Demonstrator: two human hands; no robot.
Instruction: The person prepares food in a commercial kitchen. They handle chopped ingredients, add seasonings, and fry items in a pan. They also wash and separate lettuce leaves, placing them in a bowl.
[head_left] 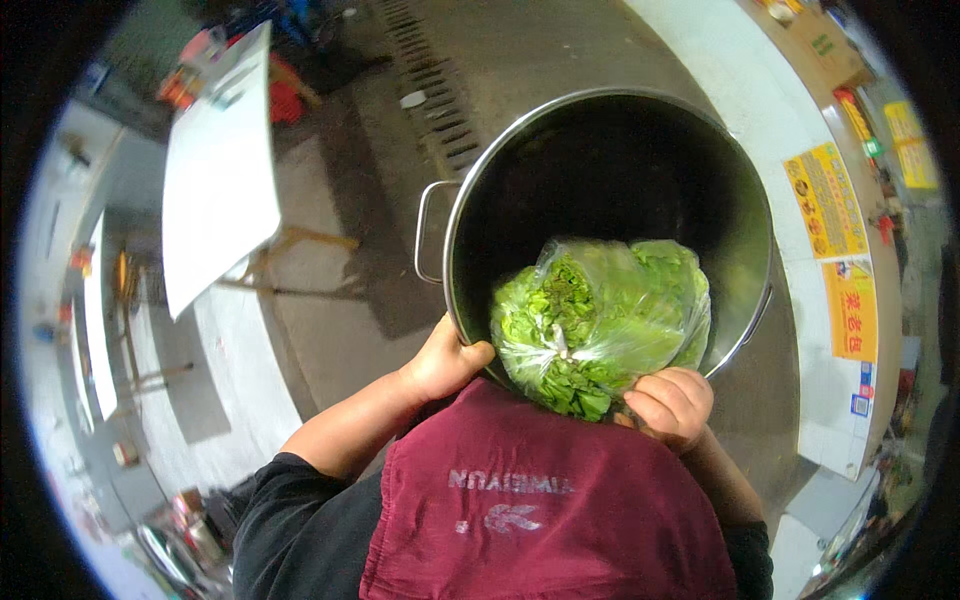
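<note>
A big, deep metal pot (508, 150) with loop handles stands or is held right in front of me. At its near rim lies a clear plastic bag (610, 320) packed with leafy green vegetables, bulging into the pot's mouth. My left hand (447, 360) is closed on the pot's near left rim, its thumb lying over the edge. Over on the near right, my right hand (672, 408) has its fingers curled over the rim, up against the bag's lower edge. Whether those fingers also pinch the bag is hidden. The pot's interior is dark.
To the left is a white-topped table (220, 170) on wooden legs. A slotted floor drain (435, 90) runs beyond the pot. Along the right curves a white counter (745, 90) with yellow and orange posters (826, 205) on its front and a cardboard box (825, 50) on top.
</note>
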